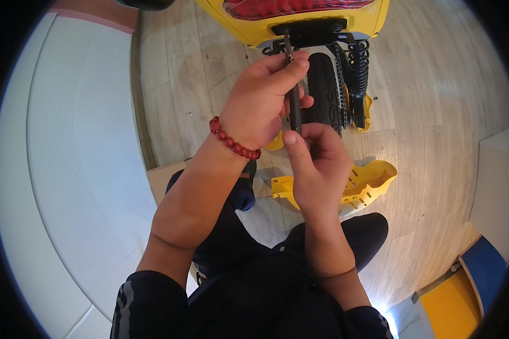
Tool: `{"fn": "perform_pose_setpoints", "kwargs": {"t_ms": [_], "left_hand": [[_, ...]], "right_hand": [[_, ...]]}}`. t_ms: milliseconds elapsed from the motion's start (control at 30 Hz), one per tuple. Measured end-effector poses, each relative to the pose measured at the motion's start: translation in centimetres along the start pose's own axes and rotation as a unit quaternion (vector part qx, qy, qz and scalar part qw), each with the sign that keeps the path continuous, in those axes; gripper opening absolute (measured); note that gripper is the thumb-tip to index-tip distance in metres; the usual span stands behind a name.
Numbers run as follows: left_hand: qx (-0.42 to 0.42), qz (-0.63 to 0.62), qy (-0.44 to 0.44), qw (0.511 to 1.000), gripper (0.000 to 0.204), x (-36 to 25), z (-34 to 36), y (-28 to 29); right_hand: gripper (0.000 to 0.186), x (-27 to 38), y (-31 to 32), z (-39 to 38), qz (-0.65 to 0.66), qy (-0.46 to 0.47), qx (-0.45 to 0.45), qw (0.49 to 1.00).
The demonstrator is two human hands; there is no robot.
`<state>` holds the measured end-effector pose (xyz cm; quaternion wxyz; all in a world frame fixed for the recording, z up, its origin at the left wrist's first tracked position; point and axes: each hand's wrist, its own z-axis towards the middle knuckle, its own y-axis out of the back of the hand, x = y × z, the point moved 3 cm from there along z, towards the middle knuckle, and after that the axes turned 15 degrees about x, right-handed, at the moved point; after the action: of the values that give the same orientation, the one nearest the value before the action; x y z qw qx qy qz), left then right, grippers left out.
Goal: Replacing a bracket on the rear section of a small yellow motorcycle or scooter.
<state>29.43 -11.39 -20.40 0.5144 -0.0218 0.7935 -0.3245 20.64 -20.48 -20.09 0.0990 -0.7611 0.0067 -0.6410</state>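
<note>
A slim screwdriver [295, 110] with a dark knurled handle and a metal shaft points away from me. Its far end meets the left part of a black bracket [316, 34] under the red rear light [294, 8] of a yellow vehicle body [243, 28]. My left hand [263, 87], with a red bead bracelet on its wrist, is closed round the upper handle and shaft. Thumb and fingers of my right hand [322, 169] close on the handle's near end. Whether the tip sits in a screw is too small to tell.
Below the bracket are a black tyre [324, 93], a chain [340, 79] and a coil-spring shock absorber [359, 62]. A slotted yellow cover [373, 189] lies on the wooden floor [421, 147] beyond my knees. White ribbed panelling [79, 141] stands left; a blue-and-yellow object [452, 299] lies lower right.
</note>
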Motion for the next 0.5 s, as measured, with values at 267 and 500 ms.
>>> {"fn": "perform_pose_setpoints", "kwargs": {"t_ms": [267, 500], "left_hand": [[-0.006, -0.065, -0.025, 0.998, 0.02, 0.3, -0.4, 0.8], [0.033, -0.108, -0.018, 0.993, 0.021, -0.3, -0.3, 0.0]], "right_hand": [[0.04, -2.2, 0.6, -0.5, 0.274, -0.094, 0.014, 0.957], [0.022, -1.3, 0.4, 0.1, 0.011, -0.04, -0.027, 0.999]]}}
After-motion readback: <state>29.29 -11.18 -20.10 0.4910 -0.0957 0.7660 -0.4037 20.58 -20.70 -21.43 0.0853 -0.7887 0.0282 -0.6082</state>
